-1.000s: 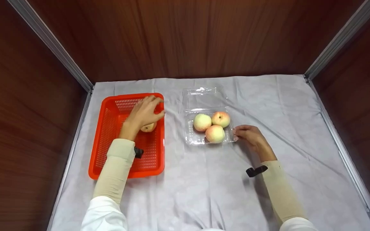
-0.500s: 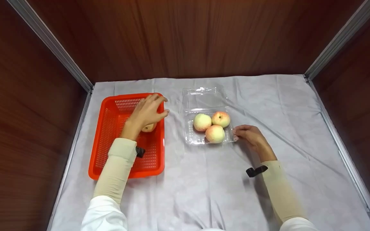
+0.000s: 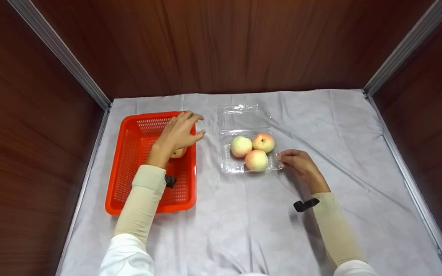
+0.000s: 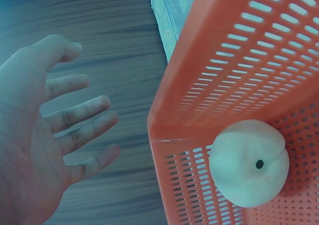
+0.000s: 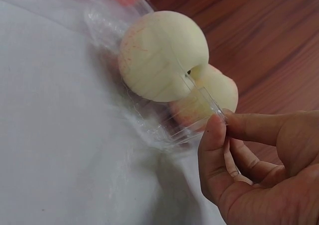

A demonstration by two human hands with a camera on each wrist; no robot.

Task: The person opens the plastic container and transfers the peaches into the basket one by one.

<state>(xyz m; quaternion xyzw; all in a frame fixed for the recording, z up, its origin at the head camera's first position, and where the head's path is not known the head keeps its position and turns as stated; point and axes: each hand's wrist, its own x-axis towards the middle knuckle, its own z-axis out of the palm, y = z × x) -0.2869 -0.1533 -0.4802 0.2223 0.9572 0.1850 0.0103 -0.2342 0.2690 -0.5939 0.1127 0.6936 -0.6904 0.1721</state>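
Peaches, four in view. Three are clustered in the base of a clear container (image 3: 229, 165), just right of centre in the head view: left peach (image 3: 241, 147), upper-right peach (image 3: 263, 142), lower peach (image 3: 256, 160). Lid (image 3: 244, 119) folded back, toward the top of the frame. Fourth peach (image 4: 241, 160) sits in the red basket (image 3: 193, 176), left of centre; partly hidden under the hand in the head view, plain at lower right of the left-wrist view, dark stem hollow showing.

Left hand (image 3: 178, 132) is over the basket's right rim, fingertips past it; grip released, fingers spread and slightly bent. Right hand (image 3: 300, 163), right of centre, has its grip on the container: thumb and forefinger pinch the clear edge at the base's lower-right corner.

Pale wrinkled cloth (image 3: 236, 222) covers the bench. Dark wood-grain panel (image 3: 221, 46) across the top of the frame. Beige sleeve (image 3: 144, 203) on the left forearm, black device (image 3: 170, 181) at that wrist.
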